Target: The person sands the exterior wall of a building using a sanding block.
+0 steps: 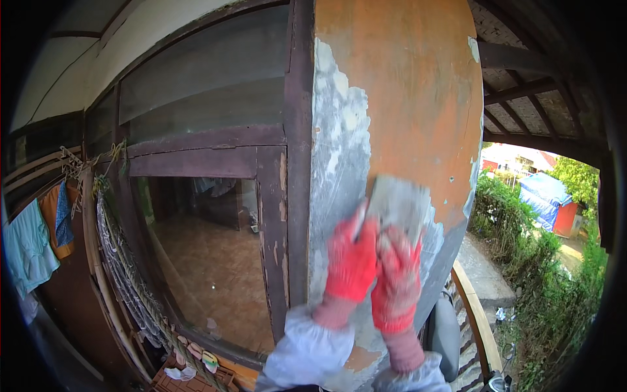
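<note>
Both of my hands wear red knit gloves and grip one flat, greyish rectangular scraper blade (399, 201) against the wall. My left hand (351, 257) holds its left lower side, and my right hand (397, 274) is close beside it at the lower edge. The blade lies at the border between orange paint (416, 117) and bare grey plaster (338, 161) with whitish patches. Ragged paint edges run above and to the right of the blade. My fingers partly hide its lower part, and motion blurs the hands.
Left of the wall stands a purple-brown wooden window frame (272, 220) with glass. Clothes (32, 240), a rope and poles hang at far left, above a brown plastic crate (225, 375). At right are a wooden railing (475, 313), a grey rounded object (443, 338) and green bushes (529, 245).
</note>
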Motion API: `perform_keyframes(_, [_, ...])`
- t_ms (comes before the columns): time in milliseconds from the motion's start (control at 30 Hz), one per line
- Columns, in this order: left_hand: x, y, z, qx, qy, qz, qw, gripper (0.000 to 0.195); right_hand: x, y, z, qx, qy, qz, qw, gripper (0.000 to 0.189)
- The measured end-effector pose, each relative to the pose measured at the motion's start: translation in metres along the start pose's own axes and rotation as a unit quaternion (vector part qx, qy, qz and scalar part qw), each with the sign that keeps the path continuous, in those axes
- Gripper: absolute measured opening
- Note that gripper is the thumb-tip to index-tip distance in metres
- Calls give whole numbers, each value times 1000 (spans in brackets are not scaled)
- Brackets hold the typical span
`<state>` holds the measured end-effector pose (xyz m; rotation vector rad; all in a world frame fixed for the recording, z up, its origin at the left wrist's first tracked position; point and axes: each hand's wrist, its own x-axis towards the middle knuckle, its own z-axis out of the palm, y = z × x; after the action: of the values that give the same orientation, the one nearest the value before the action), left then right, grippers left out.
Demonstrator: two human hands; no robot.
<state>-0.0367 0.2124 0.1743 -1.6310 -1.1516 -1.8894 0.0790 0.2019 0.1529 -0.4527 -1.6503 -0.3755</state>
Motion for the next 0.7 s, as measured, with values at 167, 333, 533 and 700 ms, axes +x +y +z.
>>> perform_keyframes(167, [1,-5,-3,24,3,-13,1000,46,-4,-7,-2,9,4,10,1000,49])
perform_keyframes(333, [-3,2,-4,109,-17,140,984,51,-9,3,4,-6,12,31,999,42])
perform_keyframes(533, [-2,-4,2,-2,-47,-28,998,46,1,-6,-4,-4,-4,42,999,43])
perform_keyframes(700, [-50,11,3,-77,-76,-180,978,44,-46,-3,-9,-12,5,23,1000,46])
